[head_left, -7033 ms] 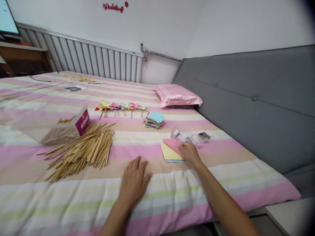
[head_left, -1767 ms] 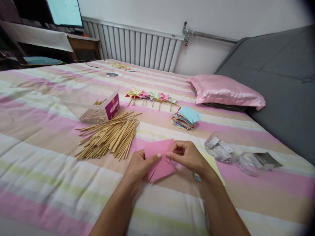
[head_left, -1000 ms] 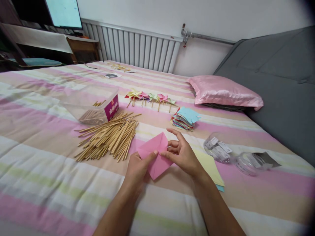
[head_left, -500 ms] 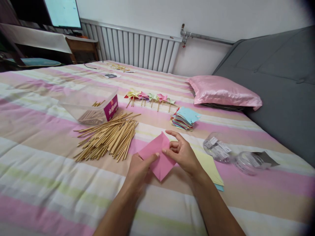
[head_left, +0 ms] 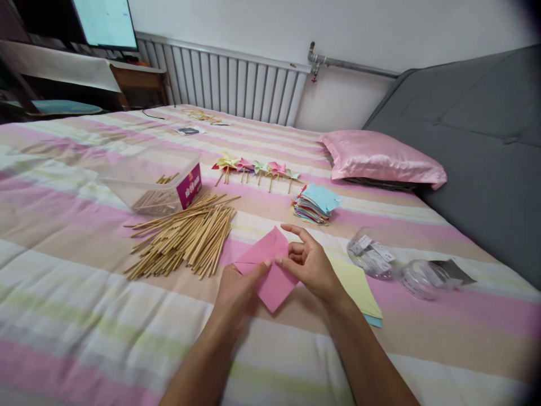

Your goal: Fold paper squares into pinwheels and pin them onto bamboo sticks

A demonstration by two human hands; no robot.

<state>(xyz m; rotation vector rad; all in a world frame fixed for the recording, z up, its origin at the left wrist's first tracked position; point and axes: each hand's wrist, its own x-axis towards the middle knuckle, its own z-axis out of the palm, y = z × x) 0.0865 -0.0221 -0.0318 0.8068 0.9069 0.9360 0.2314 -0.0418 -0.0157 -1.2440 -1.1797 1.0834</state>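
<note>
A pink square of paper (head_left: 274, 287), turned corner-up with slits running in from its corners, is held above the bed between both hands. My left hand (head_left: 236, 285) pinches its left side, thumb on top and the other fingers hidden beneath. On the right side my right hand (head_left: 310, 262) grips it with the thumb on the face, the index finger reaching to the top corner. Beside my right wrist lie yellow paper sheets (head_left: 357, 282) with a blue one under them. A heap of thin wooden sticks (head_left: 186, 237) spreads to the left of my left hand.
Behind the sticks stands a clear plastic box (head_left: 143, 186) with more sticks inside. Several small paper pinwheels (head_left: 257, 168) lie farther back, near a stack of coloured paper pieces (head_left: 316, 203). Two clear round containers (head_left: 369, 254) sit at right. A pink pillow (head_left: 384, 158) rests by the grey headboard (head_left: 469, 129).
The slit at the paper's bottom corner no longer shows, while the one at the left shows more clearly. Both hands keep their hold; the view has shifted slightly.
</note>
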